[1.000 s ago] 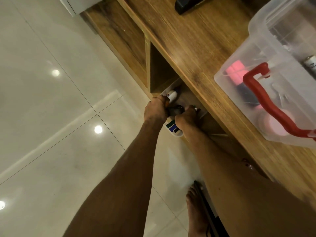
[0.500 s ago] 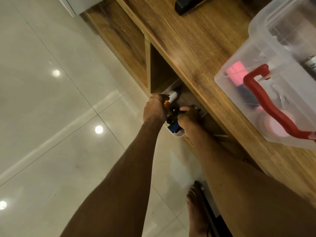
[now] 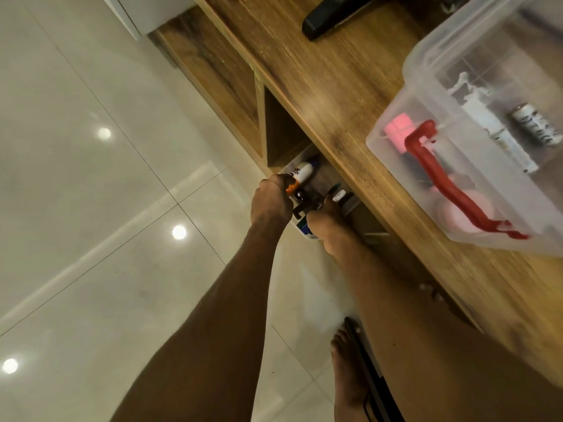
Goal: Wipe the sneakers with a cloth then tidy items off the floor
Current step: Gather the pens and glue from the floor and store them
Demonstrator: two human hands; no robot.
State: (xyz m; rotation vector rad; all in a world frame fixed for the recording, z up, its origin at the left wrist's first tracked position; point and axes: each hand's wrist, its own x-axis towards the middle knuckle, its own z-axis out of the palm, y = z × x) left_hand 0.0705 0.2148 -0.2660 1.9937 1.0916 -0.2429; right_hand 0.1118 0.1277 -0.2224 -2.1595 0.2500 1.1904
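Both arms reach down to a small translucent bin [image 3: 286, 169] that sits at floor level in the lower opening of a wooden cabinet [image 3: 320, 86], partly tucked under the cabinet's top and just right of an open cubby [image 3: 280, 132]. The left hand [image 3: 270, 204] is clenched in a fist at the bin's left rim and looks to be gripping it. The right hand [image 3: 324, 222] has its fingers curled at the bin's near right side, but whether they hold the rim or something inside it cannot be told. In the bin lie a white tube with an orange end [image 3: 302, 173], touching the left hand, a dark object [image 3: 300, 208] between the 2 hands, and a small white piece [image 3: 338, 196] near the right thumb. On the cabinet top stands a clear plastic storage box [image 3: 426, 71] with a red handle [image 3: 441, 184]; inside it show a pink item [image 3: 397, 129] and 1 printed cylinder [image 3: 536, 127]. A black object [image 3: 332, 16] lies further back on the top. A bare foot [image 3: 347, 379] stands on the glossy tiled floor [image 3: 91, 208] beside the cabinet.
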